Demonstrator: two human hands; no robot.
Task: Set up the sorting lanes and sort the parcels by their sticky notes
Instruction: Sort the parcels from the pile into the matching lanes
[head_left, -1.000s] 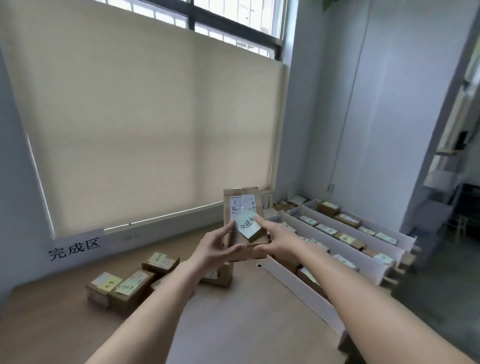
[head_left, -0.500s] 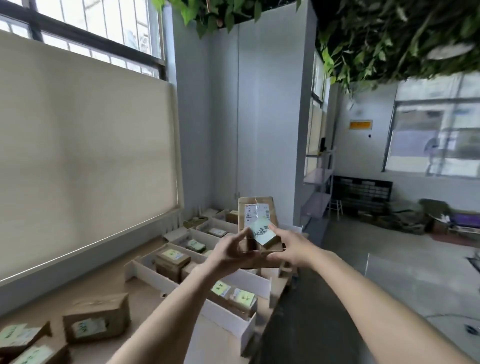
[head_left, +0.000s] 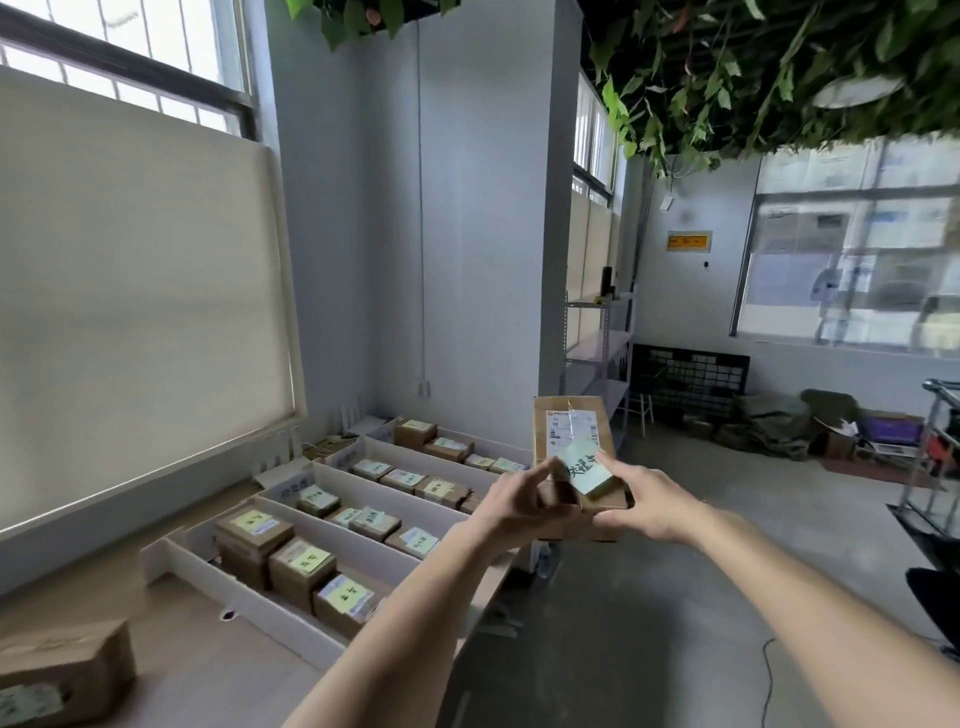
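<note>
Both hands' grip on parcel (head_left: 571, 447), left hand (head_left: 519, 506), right hand (head_left: 649, 501); beyond lanes' (head_left: 332, 530) edge, over floor (head_left: 649, 597)

The premises appeared to be an office room adapted for parcel sorting. A wooden table (head_left: 197, 670) carried white cardboard lane dividers (head_left: 332, 530) holding brown cardboard parcels (head_left: 301, 569) with sticky notes (head_left: 309, 561) (handwriting too small to read). A roller blind (head_left: 140, 322) covered the window. Metal shelving (head_left: 597, 348), a concrete floor (head_left: 675, 597) and ceiling-hung foliage (head_left: 779, 67) were noted.
</note>
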